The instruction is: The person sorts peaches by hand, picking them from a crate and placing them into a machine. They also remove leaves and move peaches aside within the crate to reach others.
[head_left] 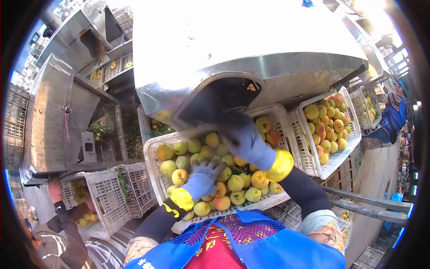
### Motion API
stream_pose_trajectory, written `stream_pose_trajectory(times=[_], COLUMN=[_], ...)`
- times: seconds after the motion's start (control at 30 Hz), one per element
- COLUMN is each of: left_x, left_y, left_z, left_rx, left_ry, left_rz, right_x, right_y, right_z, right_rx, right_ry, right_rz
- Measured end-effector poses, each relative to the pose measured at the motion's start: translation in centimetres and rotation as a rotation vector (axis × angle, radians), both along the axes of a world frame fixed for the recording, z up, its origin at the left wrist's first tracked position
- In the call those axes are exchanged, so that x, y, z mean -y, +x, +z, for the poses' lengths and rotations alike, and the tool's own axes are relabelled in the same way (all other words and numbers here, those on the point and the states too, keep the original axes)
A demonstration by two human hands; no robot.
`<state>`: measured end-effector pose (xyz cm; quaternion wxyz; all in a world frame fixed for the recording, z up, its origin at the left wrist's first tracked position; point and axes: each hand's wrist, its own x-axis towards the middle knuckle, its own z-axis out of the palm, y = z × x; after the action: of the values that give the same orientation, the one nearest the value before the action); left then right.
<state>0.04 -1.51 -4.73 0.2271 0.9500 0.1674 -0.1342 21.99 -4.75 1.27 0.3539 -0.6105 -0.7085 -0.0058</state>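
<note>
Here we are at the fingertips: on the left hand (200,179), dark-coated fingers (219,169) fan out low over the fruit (236,183), touching the top layer, though whether they grasp a piece underneath I cannot tell. And the right hand (253,145)! It's a blur up by the far side of the white crate (156,172), fingers smeared into the dark mouth (210,96) behind; no telling if they hold anything.

The step in hand looks like hand-work among loose fruit, the left down in the pile, the right out towards that mouth. My call: the next move asks for a soft touch, one piece lifted or turned without bruising its neighbours.

And what fruit! Round, peach-like, green-yellow for the most part, a few with an orange-red blush, some with darker marks on the skin. They lie heaped inside the crate, right in front of the person, a green leaf or two poking up between them.

Outward now: the big metal housing (291,71) looms over the crate's far edge. Just beside, on the right, a second crate (304,145) carries riper-looking pieces, yellow and red. Over on the left, a co-worker's hand (55,190) is at another crate (107,201), with yellow fruit inside.
</note>
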Motion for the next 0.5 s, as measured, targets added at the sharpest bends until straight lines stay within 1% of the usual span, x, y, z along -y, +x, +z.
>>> stream_pose_trajectory(times=[0.03, 0.07, 0.1, 0.2, 0.23, 0.33, 0.37, 0.43, 0.47, 0.5], left_x=[0.3, 0.4, 0.2, 0.0, 0.3, -0.6, -1.7, -3.4, -4.2, -4.3], left_y=[0.6, 0.9, 1.3, 3.6, 4.3, 5.6, 4.7, 2.8, 1.8, 0.6], left_z=[-0.1, -0.3, -1.5, -0.6, -0.3, -1.1, -0.9, -1.7, -1.8, -1.4], left_rx=[-0.013, -0.026, -0.011, -0.107, -0.041, -0.144, 0.005, 0.096, 0.144, 0.206], left_ry=[-0.051, -0.100, -0.140, -0.047, 0.019, -0.038, -0.065, -0.291, -0.381, -0.851], left_rz=[-0.029, -0.054, -0.107, -0.368, -0.419, -0.496, -0.475, -0.212, -0.095, 0.274], right_x=[2.3, 5.0, 7.0, 9.1, 8.9, 7.6, 7.7, 7.8, 7.7, 7.6], right_y=[0.1, -0.4, -0.4, 0.7, 1.4, 2.3, 2.4, 2.9, 2.8, 2.3], right_z=[0.3, -1.2, -3.3, -6.5, -9.5, -7.8, -7.2, -5.9, -4.7, -3.2], right_rx=[0.144, 0.242, 0.338, 0.419, 0.492, 0.284, 0.068, -0.358, -0.449, -0.544], right_ry=[-0.140, -0.327, -0.512, -0.641, -0.668, -0.759, -0.745, -0.694, -0.681, -0.672], right_rz=[0.147, 0.131, 0.114, 0.135, 0.157, 0.184, 0.133, 0.035, 0.034, 0.035])
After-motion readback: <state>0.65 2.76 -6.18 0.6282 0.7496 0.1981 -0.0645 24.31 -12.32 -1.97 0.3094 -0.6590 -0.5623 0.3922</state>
